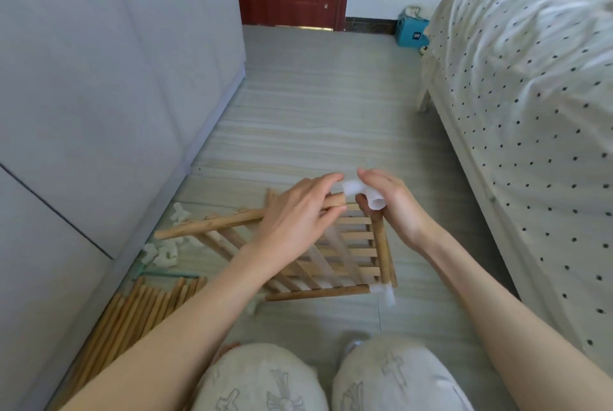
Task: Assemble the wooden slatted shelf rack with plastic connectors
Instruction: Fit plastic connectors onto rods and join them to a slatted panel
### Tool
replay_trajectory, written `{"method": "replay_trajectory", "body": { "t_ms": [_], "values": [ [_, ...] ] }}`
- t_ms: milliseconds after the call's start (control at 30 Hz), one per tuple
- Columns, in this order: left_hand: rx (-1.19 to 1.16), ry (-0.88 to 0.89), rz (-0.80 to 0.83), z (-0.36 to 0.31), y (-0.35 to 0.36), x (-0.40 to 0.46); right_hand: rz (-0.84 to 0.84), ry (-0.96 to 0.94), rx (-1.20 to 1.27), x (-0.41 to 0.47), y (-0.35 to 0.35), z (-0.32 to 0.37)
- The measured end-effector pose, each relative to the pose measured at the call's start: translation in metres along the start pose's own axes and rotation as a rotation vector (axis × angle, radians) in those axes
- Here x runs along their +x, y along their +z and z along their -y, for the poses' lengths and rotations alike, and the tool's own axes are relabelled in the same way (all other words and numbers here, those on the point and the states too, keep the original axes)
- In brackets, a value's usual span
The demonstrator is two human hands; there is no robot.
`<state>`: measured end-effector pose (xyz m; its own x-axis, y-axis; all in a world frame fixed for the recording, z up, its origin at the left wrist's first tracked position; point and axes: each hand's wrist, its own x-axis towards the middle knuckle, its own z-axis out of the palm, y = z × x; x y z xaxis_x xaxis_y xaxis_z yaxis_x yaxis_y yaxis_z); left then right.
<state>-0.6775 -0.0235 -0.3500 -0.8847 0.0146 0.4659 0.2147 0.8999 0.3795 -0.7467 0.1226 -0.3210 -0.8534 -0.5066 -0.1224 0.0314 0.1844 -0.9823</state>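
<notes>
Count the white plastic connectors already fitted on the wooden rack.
2: one connector at the rack's far corner, held by the right hand; another connector at the near right corner. The left hand and arms may hide others.

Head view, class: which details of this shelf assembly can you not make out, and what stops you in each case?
- Whether the rod is seated in the white connector: the left hand and right hand cover the joint.
- Slats beneath the left forearm: hidden and motion-blurred.
- Loose connectors by the wall: too small to count.
- Spare rods: near ends hidden behind the left forearm.
</notes>
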Motion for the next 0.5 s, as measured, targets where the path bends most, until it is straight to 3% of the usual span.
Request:
{"method": "replay_trajectory", "body": {
  "t_ms": [267,500],
  "values": [
    [0.196,0.287,0.159,-0.006,0.045,0.014,-0.065,0.017,0.096,0.003,-0.031,-0.068],
    [0.29,0.415,0.155,-0.002,0.079,0.003,-0.066,0.063,0.38,-0.003,-0.032,-0.124]
  ]
}}
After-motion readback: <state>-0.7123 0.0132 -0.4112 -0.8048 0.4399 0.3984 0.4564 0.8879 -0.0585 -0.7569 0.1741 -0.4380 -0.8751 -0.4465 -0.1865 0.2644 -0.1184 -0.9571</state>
